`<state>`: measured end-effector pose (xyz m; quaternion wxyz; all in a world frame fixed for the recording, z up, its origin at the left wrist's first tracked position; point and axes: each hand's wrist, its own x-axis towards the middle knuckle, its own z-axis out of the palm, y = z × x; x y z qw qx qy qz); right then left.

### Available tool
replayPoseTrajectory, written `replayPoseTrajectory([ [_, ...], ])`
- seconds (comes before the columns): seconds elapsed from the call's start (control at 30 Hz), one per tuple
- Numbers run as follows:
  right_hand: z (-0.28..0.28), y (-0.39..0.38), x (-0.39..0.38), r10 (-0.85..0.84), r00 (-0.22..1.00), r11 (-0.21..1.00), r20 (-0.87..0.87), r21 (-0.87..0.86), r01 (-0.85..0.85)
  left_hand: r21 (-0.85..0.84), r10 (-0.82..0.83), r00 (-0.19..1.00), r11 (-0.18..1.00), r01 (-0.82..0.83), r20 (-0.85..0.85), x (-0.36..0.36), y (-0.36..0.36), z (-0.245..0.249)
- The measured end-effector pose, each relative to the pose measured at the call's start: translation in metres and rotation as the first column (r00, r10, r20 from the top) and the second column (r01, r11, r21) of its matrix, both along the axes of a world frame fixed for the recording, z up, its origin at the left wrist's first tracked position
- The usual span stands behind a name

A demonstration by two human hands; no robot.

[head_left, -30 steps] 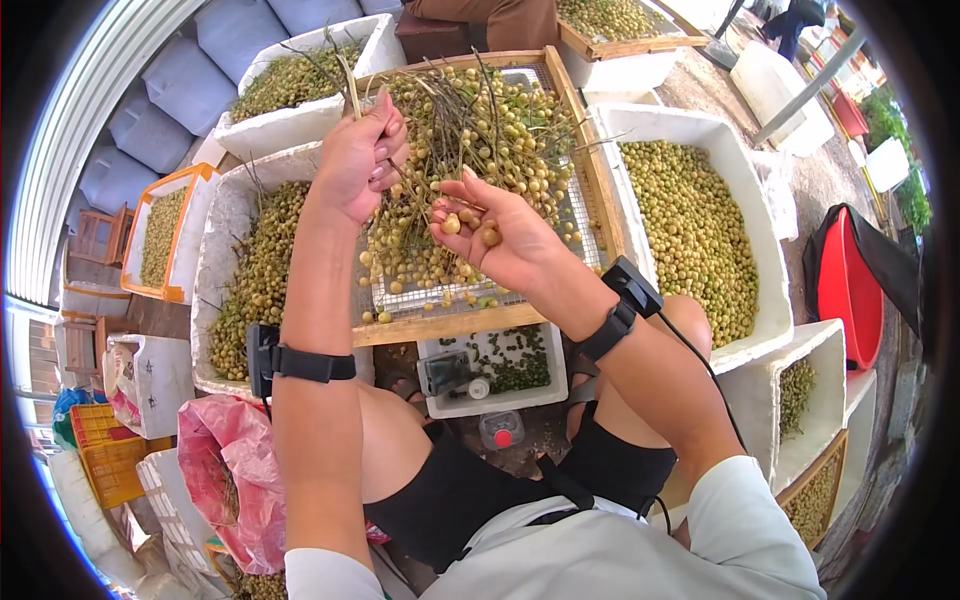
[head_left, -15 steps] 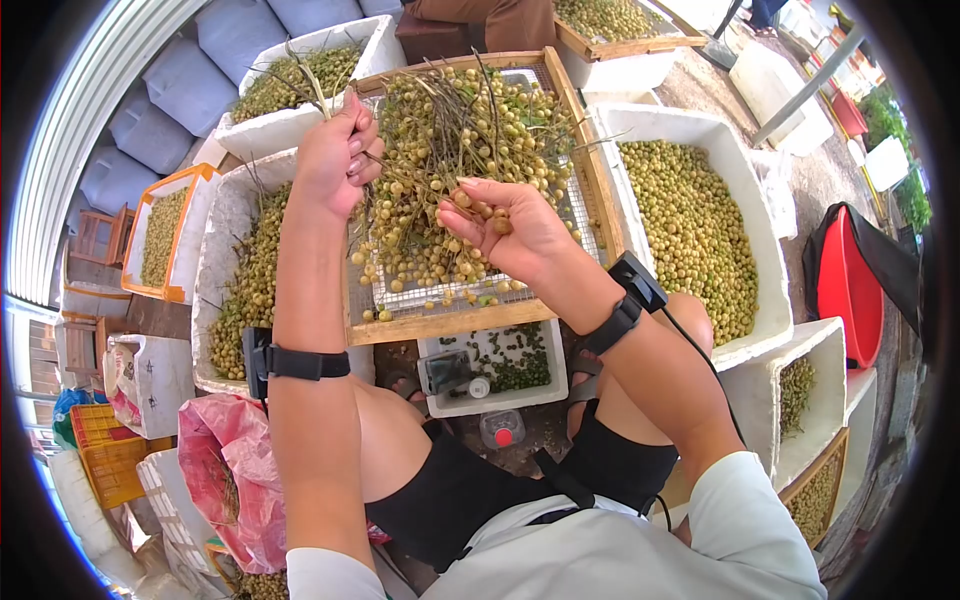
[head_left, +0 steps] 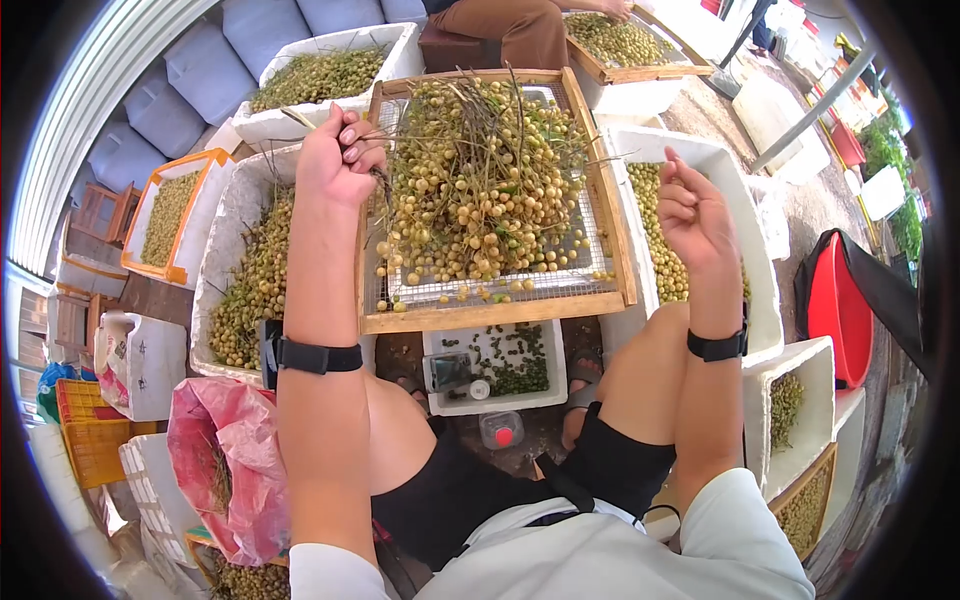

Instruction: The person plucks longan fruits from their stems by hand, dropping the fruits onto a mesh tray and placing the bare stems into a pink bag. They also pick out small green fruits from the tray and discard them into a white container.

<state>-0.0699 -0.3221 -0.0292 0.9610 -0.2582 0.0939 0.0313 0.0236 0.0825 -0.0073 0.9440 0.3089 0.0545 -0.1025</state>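
My left hand [head_left: 343,160] is closed around a thin bunch of bare stems [head_left: 296,117], beside the left edge of a wood-framed mesh sieve [head_left: 490,318]. On the sieve lies a heap of small round yellowish-brown fruit [head_left: 480,200] with twigs and stems among it. Raised over the right white foam box [head_left: 765,320] is my right hand [head_left: 695,215], its fingers curled. Whatever it may hold is hidden. Loose fruit of the same kind [head_left: 645,185] fills that box below it.
Another foam box [head_left: 205,300] of fruit stands left of the sieve. Below it, a white tray [head_left: 500,405] holds small green fruit. A pink plastic bag [head_left: 235,450] lies at lower left, a red basin [head_left: 840,310] at far right. A person in brown trousers [head_left: 530,30] sits opposite.
My right hand has moved from the heap, where it held several fruit, rightward over the right box. Those fruit no longer show in it. My left hand stays closed on stems.
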Motion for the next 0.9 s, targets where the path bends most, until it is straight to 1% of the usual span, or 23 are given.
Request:
replayPoseTrajectory([
  [0.07,-0.022,-0.073,0.006,-0.179,0.982,0.96,0.067,-0.208,0.189,-0.063,0.051,0.997,0.997,-0.054,-0.062,-0.008,-0.006,0.005],
  [0.1,-0.03,-0.088,0.009,-0.334,0.943,0.822,0.006,-0.487,0.294,-0.101,0.048,0.996,0.993,-0.056,-0.078,-0.01,-0.007,0.006],
  [0.13,-0.036,-0.101,0.01,-0.493,0.87,0.597,0.004,-0.726,0.341,-0.142,0.042,0.995,0.988,-0.055,-0.092,-0.012,-0.009,0.006],
  [0.17,-0.048,-0.114,0.004,-0.36,0.933,0.117,0.017,-0.991,0.063,-0.186,0.034,0.994,0.981,-0.053,-0.103,-0.013,-0.011,0.007],
  [0.2,-0.067,-0.131,0.006,-0.223,0.971,-0.413,0.091,-0.911,-0.01,-0.258,0.02,0.994,0.965,-0.047,-0.105,-0.015,-0.01,0.007],
  [0.23,-0.085,-0.148,0.008,-0.128,0.976,-0.841,0.176,-0.54,-0.013,-0.312,-0.004,0.993,0.949,-0.034,-0.12,-0.014,-0.013,0.003],
  [0.27,-0.074,-0.127,0.006,-0.063,0.968,-0.818,0.242,-0.568,0.088,-0.363,-0.033,0.99,0.931,-0.019,-0.138,-0.013,-0.015,0.0],
  [0.3,-0.054,-0.085,-0.002,-0.007,0.952,-0.786,0.307,-0.59,0.184,-0.384,-0.062,0.988,0.923,0.004,-0.138,-0.012,-0.017,-0.001],
  [0.33,-0.03,-0.044,-0.008,0.09,0.967,-0.596,0.237,-0.765,0.243,-0.404,-0.061,0.988,0.915,-0.001,-0.14,-0.013,-0.02,0.0],
  [0.37,-0.009,-0.002,-0.014,0.198,0.961,-0.365,0.193,-0.895,0.255,-0.421,-0.064,0.988,0.907,-0.002,-0.142,-0.015,-0.025,0.001],
  [0.4,0.002,0.035,-0.021,0.29,0.946,-0.209,0.146,-0.955,0.212,-0.438,-0.066,0.987,0.899,-0.003,-0.144,-0.016,-0.03,0.002],
  [0.43,0.007,0.07,-0.03,0.389,0.916,0.063,0.101,-0.995,0.083,-0.45,-0.079,0.989,0.893,0.014,-0.128,-0.016,-0.034,0.0],
  [0.47,0.006,0.098,-0.035,0.472,0.877,0.207,0.09,-0.978,-0.011,-0.461,-0.09,0.99,0.887,0.028,-0.112,-0.016,-0.037,-0.003],
  [0.5,0.009,0.126,-0.043,0.475,0.871,0.339,0.128,-0.939,-0.047,-0.472,-0.096,0.991,0.881,0.039,-0.096,-0.016,-0.039,-0.005],
  [0.6,-0.019,0.169,-0.038,0.347,0.933,0.626,0.096,-0.765,-0.154,-0.465,-0.099,0.99,0.884,0.043,-0.097,-0.018,-0.045,-0.005],
  [0.7,-0.034,0.179,-0.04,0.234,0.962,0.785,0.143,-0.611,-0.101,-0.448,-0.069,0.99,0.894,0.008,-0.121,-0.018,-0.042,-0.004],
  [0.8,-0.039,0.17,-0.052,0.228,0.967,0.867,0.11,-0.476,-0.15,-0.475,-0.06,0.991,0.88,-0.005,-0.121,-0.013,-0.035,-0.003],
  [0.83,-0.048,0.165,-0.053,0.27,0.957,0.873,0.104,-0.447,-0.197,-0.478,-0.042,0.992,0.878,-0.02,-0.12,-0.011,-0.032,-0.003],
  [0.9,-0.052,0.167,-0.055,0.327,0.945,0.92,0.016,-0.235,-0.314,-0.49,-0.035,0.994,0.871,-0.021,-0.106,-0.01,-0.032,-0.003],
])
